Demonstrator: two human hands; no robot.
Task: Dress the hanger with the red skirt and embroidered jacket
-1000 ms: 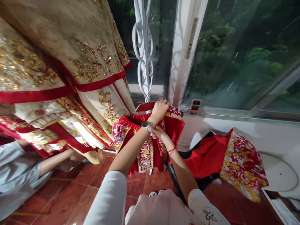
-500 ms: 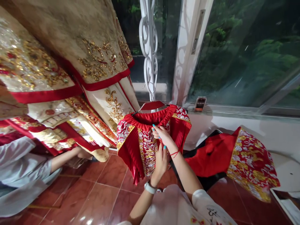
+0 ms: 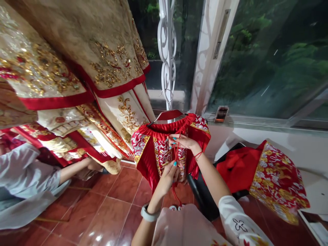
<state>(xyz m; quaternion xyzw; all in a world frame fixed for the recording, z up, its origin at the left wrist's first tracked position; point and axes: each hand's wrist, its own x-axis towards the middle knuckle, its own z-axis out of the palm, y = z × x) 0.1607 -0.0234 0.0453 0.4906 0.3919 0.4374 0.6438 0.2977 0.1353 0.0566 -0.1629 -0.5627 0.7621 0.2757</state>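
A red skirt [image 3: 145, 167] with a gathered waist and silver-and-gold embroidery hangs on a hanger [image 3: 169, 115] in front of me. Red cord [image 3: 176, 195] runs down from its waistband, its loose end dangling below my hands. My left hand [image 3: 168, 174], with a watch strap at the wrist, pinches the cord low over the front panel. Higher up, just below the waistband, my right hand [image 3: 181, 141] holds the upper part of the cord with bent fingers. The fingers partly hide the cord between them.
Cream robes [image 3: 112, 68] with gold sequins and red hems hang at the left. Below them is a seated person's arm [image 3: 75, 171]. A black chair [image 3: 205, 201] at the right bears another red embroidered garment [image 3: 279, 181]. A white scrolled post [image 3: 167, 51] stands before the window.
My left hand has drawn down and a little left along the cord. My right hand has turned more level, and the dangling cord end now shows below.
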